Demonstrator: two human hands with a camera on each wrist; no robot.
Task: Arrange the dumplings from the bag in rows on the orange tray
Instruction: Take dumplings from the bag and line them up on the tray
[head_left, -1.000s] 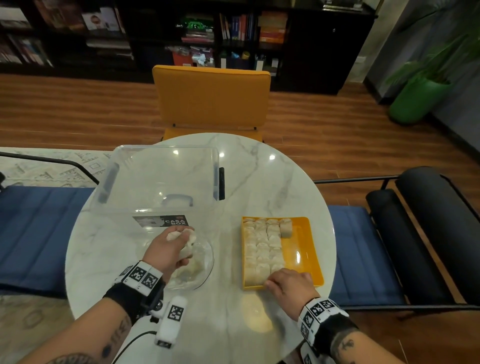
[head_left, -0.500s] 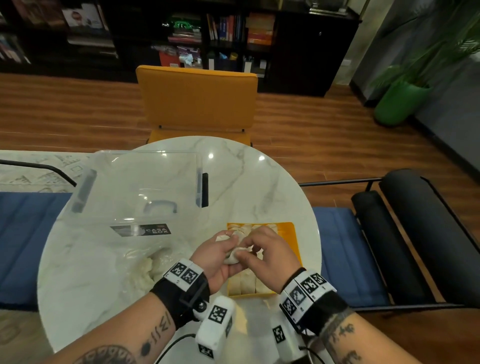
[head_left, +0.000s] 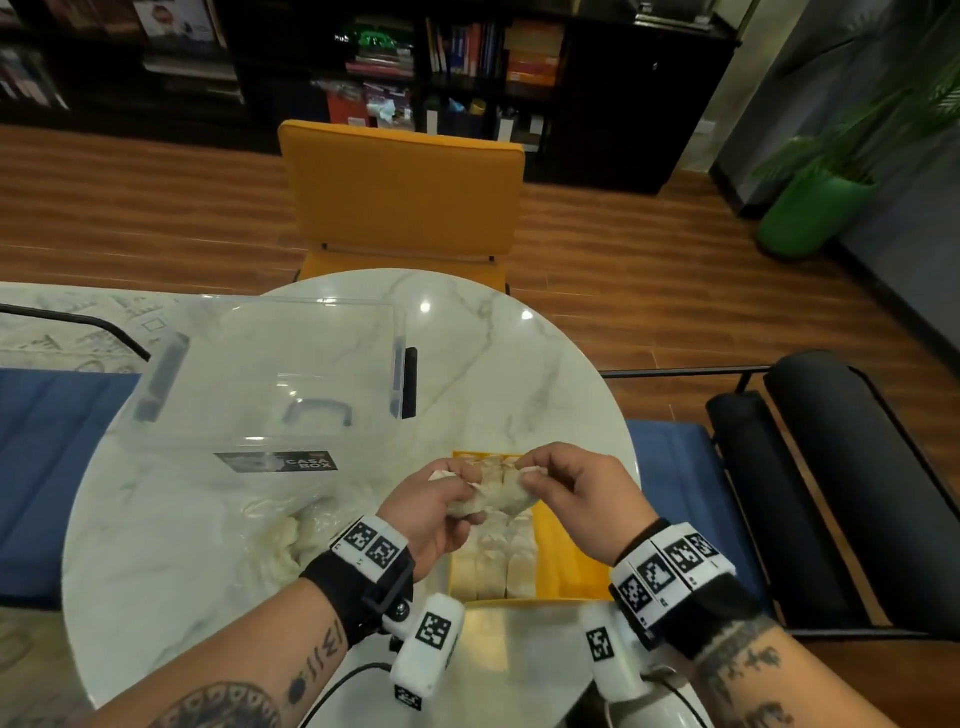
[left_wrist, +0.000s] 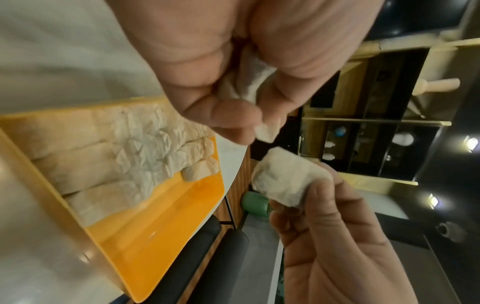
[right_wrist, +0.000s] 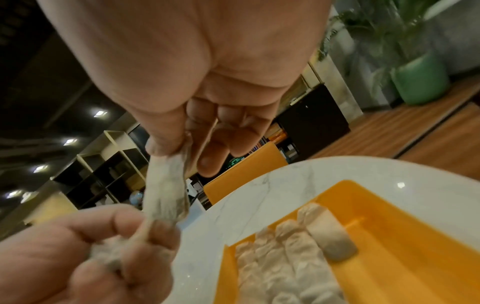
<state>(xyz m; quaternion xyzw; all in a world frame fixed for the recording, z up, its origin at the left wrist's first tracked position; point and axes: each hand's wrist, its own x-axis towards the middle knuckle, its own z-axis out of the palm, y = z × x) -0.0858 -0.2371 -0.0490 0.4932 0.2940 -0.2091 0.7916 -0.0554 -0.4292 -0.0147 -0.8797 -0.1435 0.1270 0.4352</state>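
Both hands are meeting above the near part of the orange tray (head_left: 574, 564), and they are pulling at stuck dumplings. The left hand (head_left: 434, 512) is curling its fingers round one dumpling (left_wrist: 249, 86), while the right hand (head_left: 582, 506) is pinching the other dumpling (left_wrist: 288, 186) between thumb and fingertips. From the right wrist the two pieces are looking joined by a stretched seam; from the left wrist a gap is showing between them, so whether they are fully parted I cannot tell. Holding them over the tray is probably keeping the freed piece close to its slot.

On the tray, rows of dumplings (right_wrist: 291, 265) are lying packed side by side against its left side, with one dumpling (right_wrist: 328, 233) starting a fresh row at the far end. The right strip of the tray is showing bare orange, which is likely where the next pieces are going.

The bag (head_left: 291, 530), clear and crumpled, is sitting on the tabletop (head_left: 498, 353) left of the tray with more dumplings inside, within reach of the left hand. A clear box (head_left: 265, 374) is standing behind it.

The task is looking well along but unfinished.
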